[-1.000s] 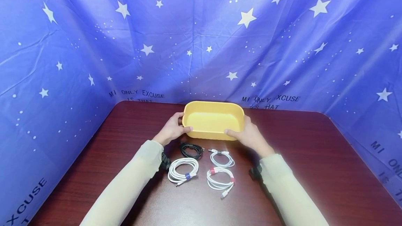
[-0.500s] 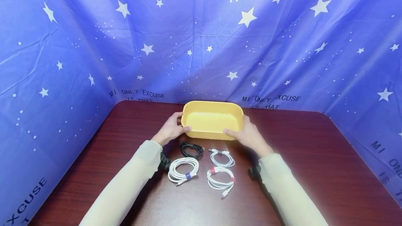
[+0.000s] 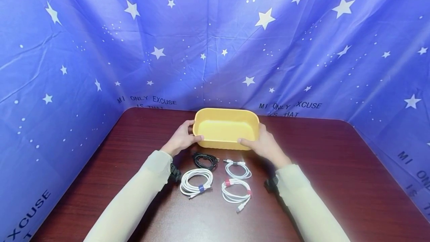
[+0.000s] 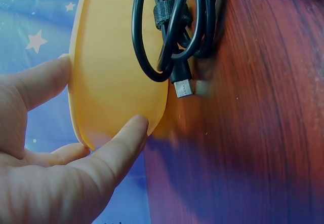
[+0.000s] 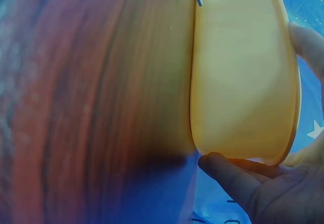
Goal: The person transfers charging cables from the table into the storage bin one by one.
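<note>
A yellow plastic bin (image 3: 221, 145) stands near the back of the table, its inside bare. My left hand (image 3: 183, 137) grips its left end, thumb over the front wall and fingers round the end. At the right end my right hand (image 3: 267, 143) holds it the same way. In front of the bin lies a coiled black USB cable (image 4: 139, 31), bound with a black strap. Beside it are three coiled white cables: one with a blue strap (image 3: 201, 188), one with a dark strap (image 3: 235, 163), one with red straps (image 3: 227, 183).
The dark red wooden table (image 3: 322, 167) has rounded back corners. Blue star-printed curtains (image 3: 215, 40) hang close round its back and sides. The cables lie between my forearms, just short of the bin's front.
The yellow bin has slid slightly left, with both hands still holding its ends. The cables have stayed where they were.
</note>
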A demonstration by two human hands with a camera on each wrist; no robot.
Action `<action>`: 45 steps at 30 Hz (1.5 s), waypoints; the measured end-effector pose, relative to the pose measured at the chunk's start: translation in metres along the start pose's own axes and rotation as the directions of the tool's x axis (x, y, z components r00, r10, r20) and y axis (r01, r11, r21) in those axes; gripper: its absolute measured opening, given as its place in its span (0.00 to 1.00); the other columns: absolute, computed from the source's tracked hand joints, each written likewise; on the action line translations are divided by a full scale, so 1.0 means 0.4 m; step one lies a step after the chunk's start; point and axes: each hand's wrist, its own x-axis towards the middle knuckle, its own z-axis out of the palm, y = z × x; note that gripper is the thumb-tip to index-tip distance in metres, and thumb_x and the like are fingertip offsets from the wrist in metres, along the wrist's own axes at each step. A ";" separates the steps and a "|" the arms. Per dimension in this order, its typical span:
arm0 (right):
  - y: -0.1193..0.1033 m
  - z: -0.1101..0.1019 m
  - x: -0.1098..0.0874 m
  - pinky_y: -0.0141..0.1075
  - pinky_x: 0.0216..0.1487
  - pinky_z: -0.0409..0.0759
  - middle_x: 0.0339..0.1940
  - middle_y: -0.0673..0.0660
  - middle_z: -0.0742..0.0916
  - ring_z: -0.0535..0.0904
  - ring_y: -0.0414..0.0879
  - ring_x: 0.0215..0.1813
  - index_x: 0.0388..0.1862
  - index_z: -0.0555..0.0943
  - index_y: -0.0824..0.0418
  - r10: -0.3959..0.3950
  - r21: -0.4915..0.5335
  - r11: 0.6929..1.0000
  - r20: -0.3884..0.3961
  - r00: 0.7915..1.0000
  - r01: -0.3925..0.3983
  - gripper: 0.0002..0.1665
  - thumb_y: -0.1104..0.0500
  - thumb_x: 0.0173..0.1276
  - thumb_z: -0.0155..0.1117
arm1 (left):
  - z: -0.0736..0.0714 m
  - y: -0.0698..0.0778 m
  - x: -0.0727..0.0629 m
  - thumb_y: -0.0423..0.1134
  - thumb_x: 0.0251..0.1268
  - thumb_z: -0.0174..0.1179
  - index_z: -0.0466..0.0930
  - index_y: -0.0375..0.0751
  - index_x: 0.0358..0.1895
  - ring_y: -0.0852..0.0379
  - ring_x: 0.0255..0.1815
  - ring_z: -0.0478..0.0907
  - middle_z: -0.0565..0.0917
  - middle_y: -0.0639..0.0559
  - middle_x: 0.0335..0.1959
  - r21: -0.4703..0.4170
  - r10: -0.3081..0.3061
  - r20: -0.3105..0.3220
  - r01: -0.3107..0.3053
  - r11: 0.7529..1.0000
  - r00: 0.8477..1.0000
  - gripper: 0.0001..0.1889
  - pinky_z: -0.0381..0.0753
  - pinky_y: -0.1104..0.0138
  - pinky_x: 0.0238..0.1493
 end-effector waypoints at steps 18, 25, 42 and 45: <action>-0.012 0.006 0.001 0.47 0.46 0.77 0.47 0.62 0.79 0.78 0.54 0.43 0.69 0.58 0.65 0.033 0.017 0.999 0.013 0.999 -0.033 0.64 0.28 0.44 0.71 | -0.010 0.001 -0.004 0.29 0.55 0.67 0.57 0.34 0.71 0.46 0.53 0.77 0.76 0.35 0.55 0.015 -0.034 -0.007 0.034 0.999 0.999 0.40 0.76 0.59 0.55; -0.012 0.010 0.003 0.49 0.49 0.76 0.48 0.64 0.79 0.78 0.55 0.45 0.70 0.56 0.66 0.052 0.014 0.999 0.019 0.998 -0.052 0.68 0.27 0.43 0.70 | -0.013 -0.002 -0.005 0.28 0.55 0.67 0.58 0.33 0.70 0.46 0.52 0.77 0.77 0.35 0.54 -0.002 -0.026 -0.005 0.026 1.000 1.000 0.39 0.76 0.59 0.54; -0.021 0.009 0.001 0.48 0.48 0.77 0.47 0.65 0.80 0.79 0.56 0.45 0.72 0.53 0.67 0.083 0.012 0.996 0.027 0.996 -0.083 0.71 0.25 0.43 0.69 | -0.023 -0.010 0.000 0.31 0.55 0.68 0.57 0.35 0.70 0.46 0.53 0.77 0.76 0.36 0.55 0.014 -0.028 0.006 0.028 1.000 1.000 0.40 0.77 0.59 0.53; -0.023 0.008 0.001 0.48 0.48 0.77 0.46 0.64 0.80 0.79 0.55 0.45 0.72 0.53 0.66 0.086 0.014 0.996 0.026 0.996 -0.087 0.71 0.25 0.42 0.69 | -0.025 -0.008 -0.003 0.31 0.55 0.67 0.57 0.36 0.70 0.46 0.52 0.77 0.76 0.36 0.55 0.012 -0.032 0.004 0.032 0.999 0.999 0.40 0.78 0.60 0.52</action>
